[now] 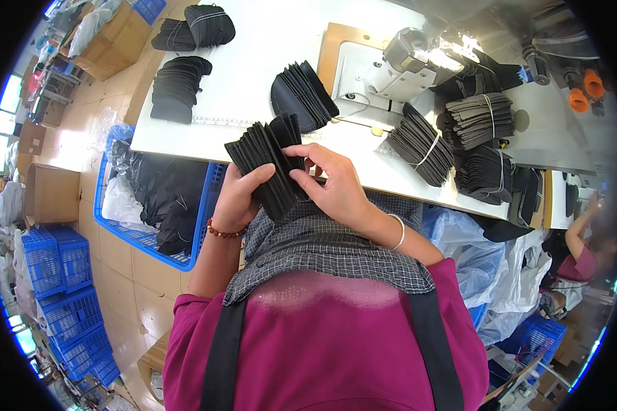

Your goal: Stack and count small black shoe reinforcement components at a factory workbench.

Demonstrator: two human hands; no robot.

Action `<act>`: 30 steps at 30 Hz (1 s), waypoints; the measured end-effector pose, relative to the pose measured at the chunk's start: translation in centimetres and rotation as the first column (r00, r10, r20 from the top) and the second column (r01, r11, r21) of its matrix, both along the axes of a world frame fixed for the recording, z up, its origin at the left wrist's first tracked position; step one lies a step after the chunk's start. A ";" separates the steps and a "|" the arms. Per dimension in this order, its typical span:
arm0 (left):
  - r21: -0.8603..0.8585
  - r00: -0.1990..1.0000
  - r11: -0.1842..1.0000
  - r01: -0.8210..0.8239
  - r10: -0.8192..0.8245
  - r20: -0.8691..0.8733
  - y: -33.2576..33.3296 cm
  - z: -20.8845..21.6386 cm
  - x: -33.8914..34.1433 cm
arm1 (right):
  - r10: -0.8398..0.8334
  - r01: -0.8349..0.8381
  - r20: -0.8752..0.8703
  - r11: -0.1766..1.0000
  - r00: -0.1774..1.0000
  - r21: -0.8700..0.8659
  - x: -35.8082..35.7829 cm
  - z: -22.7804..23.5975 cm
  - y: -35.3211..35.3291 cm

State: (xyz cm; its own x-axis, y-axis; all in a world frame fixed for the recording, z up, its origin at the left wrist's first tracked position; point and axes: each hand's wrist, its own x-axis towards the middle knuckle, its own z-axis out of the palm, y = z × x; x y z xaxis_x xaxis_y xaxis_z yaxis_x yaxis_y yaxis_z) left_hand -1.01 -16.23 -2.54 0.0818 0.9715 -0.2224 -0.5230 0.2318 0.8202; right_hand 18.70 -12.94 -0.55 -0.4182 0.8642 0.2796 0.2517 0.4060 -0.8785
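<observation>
Over the table's front edge, my left hand (241, 195) is wrapped round a thick stack of black fabric pieces (264, 161), thumb on its near face. My right hand (336, 181) pinches several of the pieces at the stack's right side, where they stand parted from the rest. Just beyond, a fanned bundle of black curved pieces (301, 96) lies on the white table (253, 41). To its right stands a sewing machine (397, 72) on a wood-edged plate. The fingers of my left hand behind the stack are hidden.
More tied black bundles (425, 147) and a grey-edged bundle (480, 118) crowd the right of the table. Other stacks (178, 85) lie at the far left. A blue crate (199, 240) with black pieces and plastic bags stands left. Another person (579, 253) sits at far right.
</observation>
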 end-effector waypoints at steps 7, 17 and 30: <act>-0.003 1.000 1.000 0.004 -0.004 0.004 0.0 -0.2 -0.2 | -0.024 0.031 -0.086 0.996 0.996 0.080 -0.4 -0.2 -0.2; -0.013 1.000 1.000 -0.006 0.006 0.005 0.1 0.0 0.2 | -0.076 0.082 -0.079 0.993 0.994 0.083 -0.5 -0.5 -0.2; -0.007 1.000 1.000 0.012 -0.012 -0.012 0.2 -0.4 0.0 | -0.030 0.029 0.008 0.996 1.000 0.089 -0.1 -0.7 -0.4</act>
